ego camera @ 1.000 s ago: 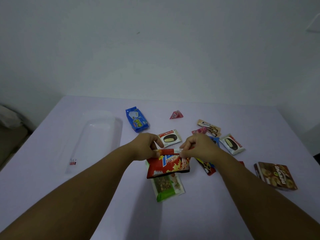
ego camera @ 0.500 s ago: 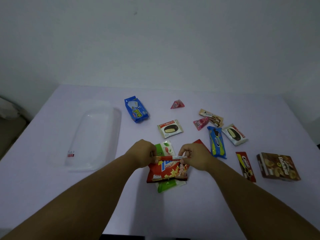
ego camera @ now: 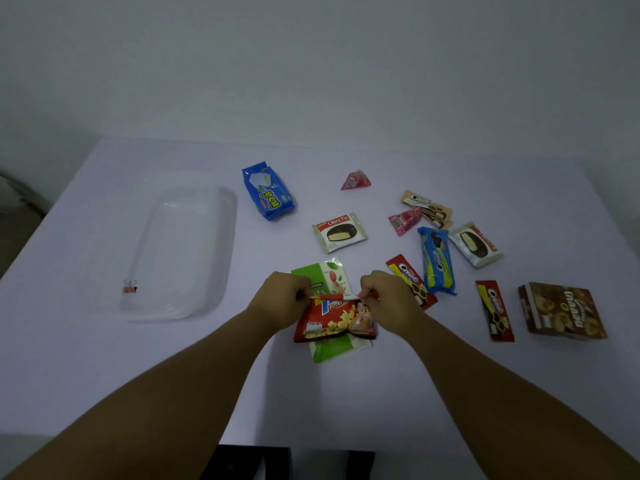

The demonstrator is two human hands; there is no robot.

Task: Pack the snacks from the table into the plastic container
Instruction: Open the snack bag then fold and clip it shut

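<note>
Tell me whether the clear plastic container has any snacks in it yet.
Empty. The plastic container shows only its bare see-through bottom; every snack lies on the table outside it, and both hands pinch the red chip bag.

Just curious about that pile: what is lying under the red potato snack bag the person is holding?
A green-and-white snack packet lies under the red potato snack bag, showing above and below it. Its middle is covered. Both hands, left and right, pinch the red bag's top edge.

We see a plain indoor room, perhaps a home or a staged recording space; we cannot tell which. A bare pale wall (ego camera: 311, 64) rises behind the far edge of a white-covered worktop (ego camera: 104, 358) strewn with packaged snacks (ego camera: 339, 232).
</note>
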